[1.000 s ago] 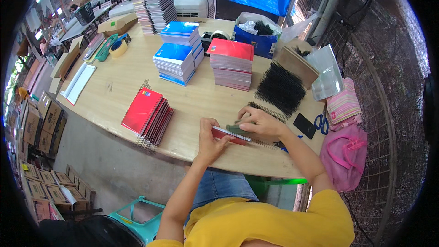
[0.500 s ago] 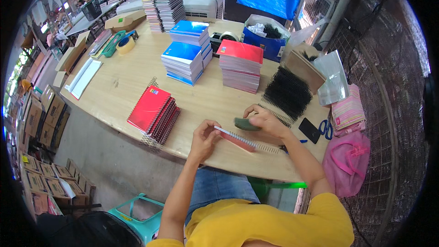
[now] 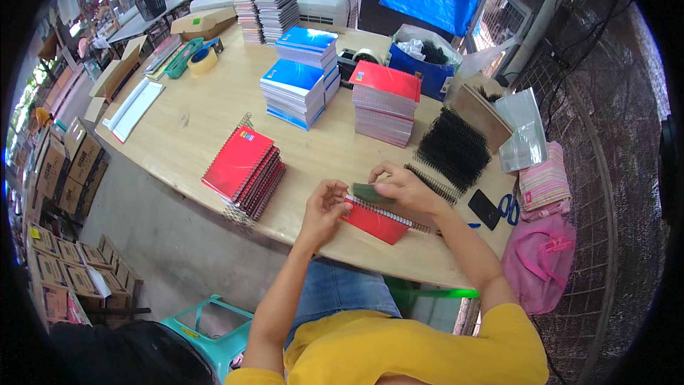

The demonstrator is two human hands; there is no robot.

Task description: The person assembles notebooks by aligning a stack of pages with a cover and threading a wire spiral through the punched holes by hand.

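A red notebook (image 3: pixel 381 227) lies tilted near the table's front edge, a dark wire coil along its upper side and stretching past its right end. My left hand (image 3: pixel 324 212) pinches the notebook's left end near the coil, thumb and fingers closed. In my right hand (image 3: pixel 405 190) is a flat dull-green piece (image 3: pixel 366 193), gripped between thumb and fingers over the coil's left part. Left of my hands stands a pile of coil-bound red notebooks (image 3: pixel 241 167). Loose black coils (image 3: pixel 454 146) lie beyond my right hand.
Red notebooks (image 3: pixel 385 100) and blue notebooks (image 3: pixel 296 85) stand stacked farther back. A phone (image 3: pixel 484 207) and blue-handled scissors (image 3: pixel 509 208) lie at the right edge beside a pink bag (image 3: pixel 539 262). Tape (image 3: pixel 203 62) sits far left. A turquoise stool (image 3: pixel 210 339) stands below.
The red notebook has tipped so more of its cover shows. My right hand has moved slightly left with the green piece, onto the coil near my left hand. The view has shifted a little.
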